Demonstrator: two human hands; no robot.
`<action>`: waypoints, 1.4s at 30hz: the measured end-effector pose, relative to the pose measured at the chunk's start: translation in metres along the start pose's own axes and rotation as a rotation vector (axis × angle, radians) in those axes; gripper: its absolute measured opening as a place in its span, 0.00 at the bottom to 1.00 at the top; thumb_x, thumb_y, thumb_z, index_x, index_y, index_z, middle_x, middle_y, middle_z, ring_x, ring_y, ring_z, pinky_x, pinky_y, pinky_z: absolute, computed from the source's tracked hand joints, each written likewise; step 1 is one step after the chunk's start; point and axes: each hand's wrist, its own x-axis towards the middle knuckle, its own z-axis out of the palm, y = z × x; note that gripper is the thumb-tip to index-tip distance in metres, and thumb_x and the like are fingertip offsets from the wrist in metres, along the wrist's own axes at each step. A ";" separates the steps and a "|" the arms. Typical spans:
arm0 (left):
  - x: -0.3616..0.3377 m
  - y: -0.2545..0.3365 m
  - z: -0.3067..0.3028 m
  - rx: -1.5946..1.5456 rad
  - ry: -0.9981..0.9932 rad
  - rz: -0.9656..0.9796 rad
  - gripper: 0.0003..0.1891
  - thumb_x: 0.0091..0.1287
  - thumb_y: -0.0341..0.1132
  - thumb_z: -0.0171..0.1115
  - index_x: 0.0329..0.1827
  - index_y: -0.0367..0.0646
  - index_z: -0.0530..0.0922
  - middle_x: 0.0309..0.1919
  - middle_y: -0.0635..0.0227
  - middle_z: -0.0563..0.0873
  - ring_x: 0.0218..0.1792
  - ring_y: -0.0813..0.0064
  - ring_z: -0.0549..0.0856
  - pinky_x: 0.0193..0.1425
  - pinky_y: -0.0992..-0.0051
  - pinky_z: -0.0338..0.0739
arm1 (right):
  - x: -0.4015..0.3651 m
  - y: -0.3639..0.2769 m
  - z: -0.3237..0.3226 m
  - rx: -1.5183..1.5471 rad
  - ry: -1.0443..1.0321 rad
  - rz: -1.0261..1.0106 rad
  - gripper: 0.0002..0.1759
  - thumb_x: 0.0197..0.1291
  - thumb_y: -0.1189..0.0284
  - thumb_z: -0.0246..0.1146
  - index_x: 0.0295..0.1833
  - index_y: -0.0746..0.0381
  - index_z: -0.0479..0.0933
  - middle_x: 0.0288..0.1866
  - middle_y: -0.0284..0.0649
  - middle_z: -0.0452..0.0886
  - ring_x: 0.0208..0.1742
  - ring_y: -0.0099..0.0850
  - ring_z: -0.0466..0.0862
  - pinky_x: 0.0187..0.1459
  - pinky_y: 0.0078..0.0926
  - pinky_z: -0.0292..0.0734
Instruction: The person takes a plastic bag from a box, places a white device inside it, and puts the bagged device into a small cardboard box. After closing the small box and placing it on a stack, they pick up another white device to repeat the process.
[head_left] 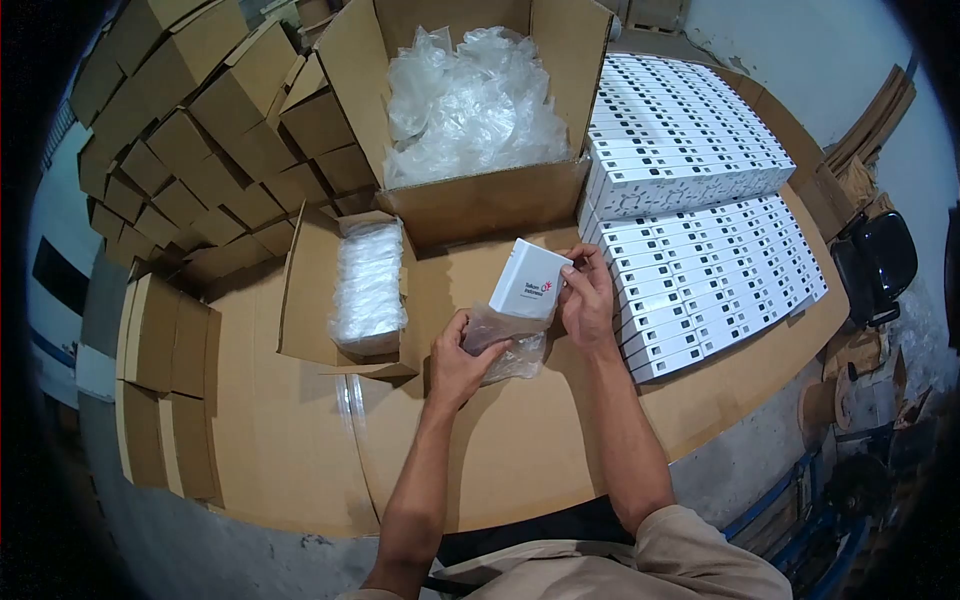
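View from above a cardboard-covered counter point(520, 440). At the centre, a small white box point(530, 280) with a red logo is held tilted above the counter. Its lower end sits in the mouth of a clear plastic bag point(512, 348).

The right hand point(588, 295) has its fingers closed on the box's right edge. The left hand point(462, 360), at 7 o'clock from the box, has its fingers pinched on the bag.

At 12 o'clock, just behind the box, stands a large open carton point(480, 205) filled with crumpled clear plastic point(470, 100). At 9 o'clock is a smaller open carton point(300, 290) holding a row of plastic-wrapped packs point(368, 285).

From 1 to 3 o'clock, close beside the right hand, many white boxes point(700, 260) stand packed in tight rows. At 10 o'clock brown cartons point(200, 130) are stacked high. At 8 o'clock more brown cartons point(165, 390) line the counter's edge. A dark chair point(880, 260) sits off the counter at 3 o'clock.
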 end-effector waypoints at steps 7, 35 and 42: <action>0.000 -0.003 0.000 -0.033 -0.058 -0.056 0.22 0.59 0.28 0.81 0.54 0.36 0.81 0.47 0.62 0.90 0.49 0.72 0.89 0.57 0.69 0.83 | -0.001 -0.002 -0.001 0.002 -0.011 0.022 0.13 0.69 0.81 0.62 0.55 0.60 0.72 0.49 0.34 0.77 0.52 0.24 0.79 0.56 0.23 0.76; 0.009 -0.024 0.003 -0.428 0.079 -0.199 0.15 0.79 0.38 0.67 0.57 0.33 0.84 0.46 0.66 0.91 0.44 0.82 0.86 0.52 0.76 0.79 | -0.003 0.008 -0.002 -0.576 -0.115 0.081 0.15 0.67 0.76 0.72 0.55 0.65 0.78 0.45 0.35 0.83 0.47 0.20 0.82 0.49 0.21 0.78; 0.016 -0.029 0.011 -0.623 0.213 -0.254 0.16 0.79 0.38 0.66 0.58 0.33 0.85 0.48 0.66 0.90 0.47 0.81 0.84 0.54 0.76 0.78 | -0.013 -0.024 0.021 -0.755 -0.301 0.334 0.40 0.62 0.77 0.75 0.78 0.57 0.66 0.44 0.42 0.87 0.44 0.25 0.85 0.44 0.25 0.80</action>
